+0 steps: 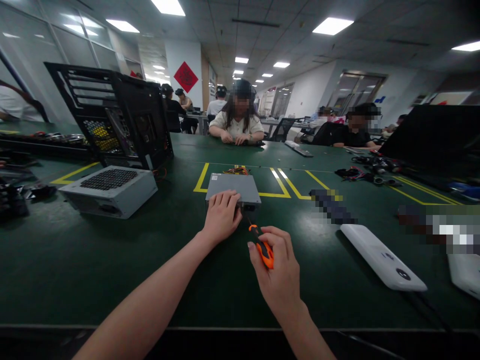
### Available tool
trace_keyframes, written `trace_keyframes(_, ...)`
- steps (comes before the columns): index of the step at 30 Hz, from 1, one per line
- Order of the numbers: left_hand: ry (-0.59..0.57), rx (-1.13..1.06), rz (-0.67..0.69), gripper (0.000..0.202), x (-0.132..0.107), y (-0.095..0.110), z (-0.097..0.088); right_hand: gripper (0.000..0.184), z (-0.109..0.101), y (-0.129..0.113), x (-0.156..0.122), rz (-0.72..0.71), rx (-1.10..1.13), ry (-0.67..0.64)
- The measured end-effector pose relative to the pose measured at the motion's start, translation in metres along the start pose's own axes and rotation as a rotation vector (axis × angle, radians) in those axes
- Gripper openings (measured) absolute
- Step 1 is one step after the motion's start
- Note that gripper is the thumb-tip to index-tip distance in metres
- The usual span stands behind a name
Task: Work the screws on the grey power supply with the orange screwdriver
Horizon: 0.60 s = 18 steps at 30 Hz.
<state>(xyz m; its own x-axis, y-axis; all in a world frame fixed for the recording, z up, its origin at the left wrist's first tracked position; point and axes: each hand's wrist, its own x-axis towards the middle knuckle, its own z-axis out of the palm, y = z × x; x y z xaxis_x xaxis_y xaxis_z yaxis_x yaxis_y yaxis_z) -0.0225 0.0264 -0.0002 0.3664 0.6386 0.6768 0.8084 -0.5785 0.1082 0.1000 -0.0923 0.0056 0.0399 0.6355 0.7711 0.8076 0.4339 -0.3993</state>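
Observation:
A small flat grey power supply unit (240, 186) lies on the green table in front of me. My left hand (223, 215) grips its near left edge, fingers over the top and thumb at the front face. An orange and black screwdriver (264, 250) is in my right hand (279, 262), held by thumb and fingers. Its thin shaft points at the unit's near face, below my left thumb; whether the tip touches is too small to tell. Coloured cables (236, 170) show behind the unit.
A larger grey power supply (127, 192) with a black grille and an open black computer case (123, 117) stand to the left. At the right lie a white device (382, 255), loose cables (371, 167) and a black panel (435, 137). A person (238, 120) sits opposite.

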Motion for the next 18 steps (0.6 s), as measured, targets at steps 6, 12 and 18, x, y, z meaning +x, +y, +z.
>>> trace_keyframes(6, -0.001, 0.004, -0.002, 0.031, 0.0, -0.0002, 0.0, 0.015, -0.0019, 0.002, -0.0024, 0.095, 0.042, -0.033)
trace_keyframes(12, 0.007, 0.005, 0.004, 0.031, -0.0003, -0.0007, 0.0008, 0.011, -0.0024, -0.0006, -0.0022, -0.031, 0.014, -0.133)
trace_keyframes(18, 0.005, -0.006, -0.007, 0.031, -0.0003, 0.0002, 0.0011, 0.019, -0.0016, -0.0007, -0.0037, 0.156, 0.146, -0.068)
